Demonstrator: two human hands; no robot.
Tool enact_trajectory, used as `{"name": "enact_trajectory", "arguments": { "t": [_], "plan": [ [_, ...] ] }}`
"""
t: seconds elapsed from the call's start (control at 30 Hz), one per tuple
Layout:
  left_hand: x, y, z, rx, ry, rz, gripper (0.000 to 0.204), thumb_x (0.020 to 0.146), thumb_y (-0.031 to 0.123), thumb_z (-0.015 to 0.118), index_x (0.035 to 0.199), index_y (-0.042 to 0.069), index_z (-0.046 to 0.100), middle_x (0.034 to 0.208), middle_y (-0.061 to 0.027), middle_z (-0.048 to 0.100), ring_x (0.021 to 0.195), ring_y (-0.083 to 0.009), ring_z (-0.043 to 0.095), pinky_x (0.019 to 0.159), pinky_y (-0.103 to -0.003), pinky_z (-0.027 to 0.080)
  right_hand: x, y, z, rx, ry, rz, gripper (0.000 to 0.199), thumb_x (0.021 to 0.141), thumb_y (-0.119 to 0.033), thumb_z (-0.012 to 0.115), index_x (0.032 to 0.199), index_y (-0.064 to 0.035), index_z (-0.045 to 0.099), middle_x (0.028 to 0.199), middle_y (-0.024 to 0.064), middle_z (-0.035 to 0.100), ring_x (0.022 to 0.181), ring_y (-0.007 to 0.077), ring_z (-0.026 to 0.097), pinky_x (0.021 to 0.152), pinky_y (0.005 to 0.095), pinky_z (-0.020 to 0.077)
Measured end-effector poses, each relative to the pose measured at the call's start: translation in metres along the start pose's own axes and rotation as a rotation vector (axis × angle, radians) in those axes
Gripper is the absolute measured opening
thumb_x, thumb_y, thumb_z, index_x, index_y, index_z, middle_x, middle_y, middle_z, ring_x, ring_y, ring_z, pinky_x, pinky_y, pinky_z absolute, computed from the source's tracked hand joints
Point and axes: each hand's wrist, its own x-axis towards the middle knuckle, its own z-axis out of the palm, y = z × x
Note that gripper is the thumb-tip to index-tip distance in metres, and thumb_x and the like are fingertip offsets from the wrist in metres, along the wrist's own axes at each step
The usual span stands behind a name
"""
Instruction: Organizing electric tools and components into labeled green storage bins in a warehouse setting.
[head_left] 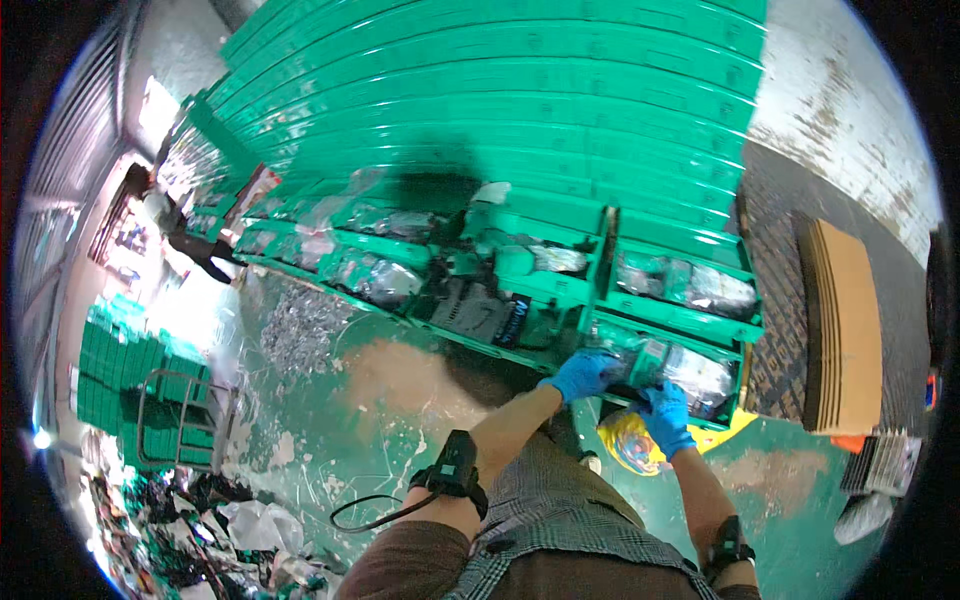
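Note:
Both my hands wear blue gloves and reach into the lowest right bin (735, 408) of a green shelf rack. My left hand (583, 374) grips the left end of a clear plastic bag (672, 368) with green and grey parts inside. My right hand (667, 417) holds the same bag from below, at the bin's front edge. Black bands sit on both forearms, and a cable hangs from the left one.
Green bins (500, 120) stacked high fill the rack, lower ones holding bagged parts (700, 285). A yellow bag (628, 440) lies on the floor below my hands. Flat cardboard (845, 320) lies right. A cart of green bins (150, 400) and scattered plastic litter (240, 530) are left.

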Motion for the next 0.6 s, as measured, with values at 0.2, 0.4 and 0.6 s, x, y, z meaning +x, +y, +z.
{"name": "enact_trajectory", "arguments": {
  "t": [0.2, 0.4, 0.6],
  "plan": [
    [-0.071, -0.028, -0.063, -0.166, 0.039, 0.006, 0.027, 0.074, 0.016, 0.063, 0.101, 0.01, 0.064, 0.098, -0.0104, 0.063, 0.092, -0.0293, 0.058, 0.083, -0.038, 0.046, -0.005, 0.005, 0.026, -0.041, -0.193, 0.092, 0.019, 0.072, -0.01, 0.061, 0.09, -0.004, 0.062, 0.086, 0.0163, 0.061, 0.077, 0.0365, 0.055, 0.067, 0.0459, 0.0438],
    [-0.178, -0.12, -0.244, -0.127, 0.495, -0.361, 0.028, 0.075, 0.008, 0.063, 0.104, 0.006, 0.062, 0.099, -0.0142, 0.063, 0.091, -0.0281, 0.06, 0.08, -0.035, 0.047, 0.023, 0.133, 0.055, 0.085, -0.194, 0.331, 0.039, 0.085, -0.03, 0.047, 0.118, -0.0105, 0.039, 0.117, 0.0067, 0.044, 0.101, 0.0253, 0.043, 0.081, 0.0425, 0.0386],
    [-0.246, -0.267, -0.472, 0.498, 0.881, -0.646, 0.031, 0.07, 0.011, 0.064, 0.101, 0.007, 0.06, 0.092, -0.0174, 0.06, 0.079, -0.0352, 0.057, 0.068, -0.042, 0.047, 0.019, 0.246, 0.025, -0.311, -0.082, 0.396, 0.059, 0.093, -0.04, 0.035, 0.143, -0.0143, 0.017, 0.143, 0.002, 0.028, 0.124, 0.0177, 0.034, 0.094, 0.0382, 0.0353]
  ]
}}
